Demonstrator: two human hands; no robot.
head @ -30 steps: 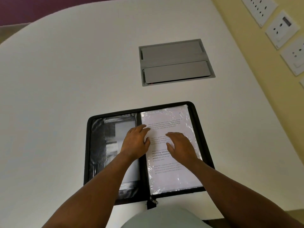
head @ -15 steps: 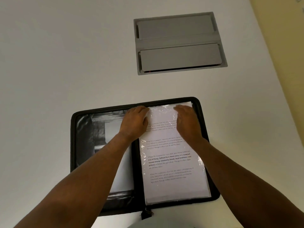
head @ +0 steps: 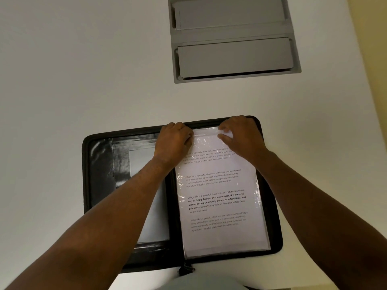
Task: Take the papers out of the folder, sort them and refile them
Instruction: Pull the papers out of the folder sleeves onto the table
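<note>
Folder (head: 98,185), black with a zipped edge, lies opened flat on the white table (head: 83,70), directly beneath both forearms in the head view. Its right half carries a clear plastic sleeve (head: 257,197) with the papers (head: 217,237) inside; the top sheet shows 4 blocks of printed text, 1 of them partly in bold. Its left half, under the left forearm, is a glossy black pocket with a pale sheet (head: 140,162) tucked in it.

Both hands sit at the far edge of the folder's right half. The left hand (head: 173,141) rests at the far-left corner of the sleeve, over the spine, its fingers curled down onto the plastic edge; whether they actually pinch it I cannot tell. The right hand (head: 240,132) is just beside it to the right, thumb and fingers bent in, pinching the sleeve's top edge near the far-right corner. A short strip of the sleeve's mouth shows between the 2 hands.

The zipper pull (head: 186,270) hangs at the near edge of the spine, between the 2 forearms. Beyond the hands, well apart from the folder, a grey hatch (head: 234,40) with 2 flaps is set flush into the table. A yellow wall (head: 372,59) runs past the right arm's side.
</note>
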